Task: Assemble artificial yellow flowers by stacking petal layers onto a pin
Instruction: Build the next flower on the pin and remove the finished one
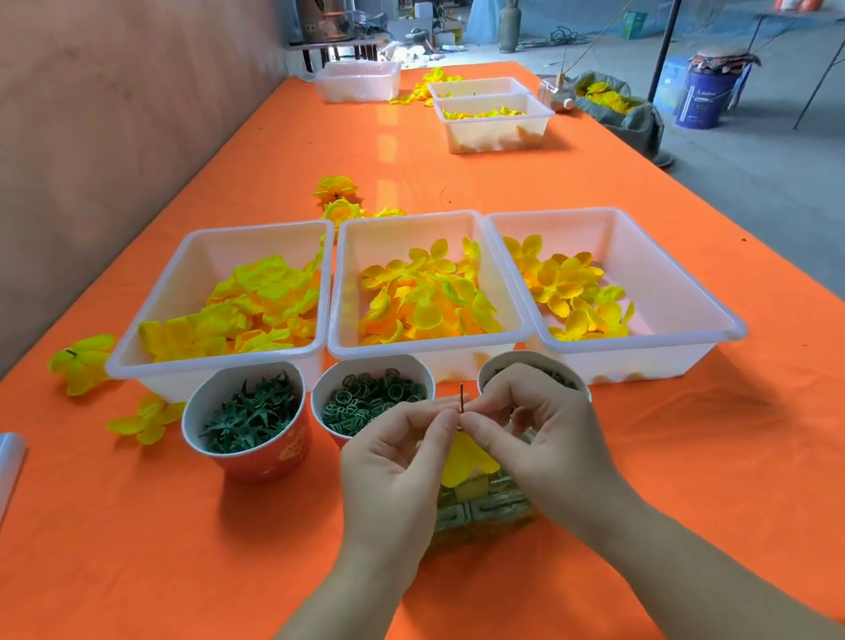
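A thin dark pin [462, 397] stands upright between my fingertips, rising from a block [480, 513] on the orange table. My left hand [399, 471] and my right hand [540, 437] meet at the pin, each pinching the top of a yellow petal layer [467, 462] threaded on it. Most of the petal layer hangs below my fingers, partly hidden by them. Three white bins hold yellow petals: large ones in the left bin [223, 308], medium in the middle bin [425, 293], small in the right bin [607, 281].
Three paper cups stand in front of the bins: green spiky calyxes [247, 419], green rings [374, 399], and a third cup [529, 374] behind my right hand. Loose yellow flowers [84, 362] lie left of the bins. More bins [491, 114] sit far down the table.
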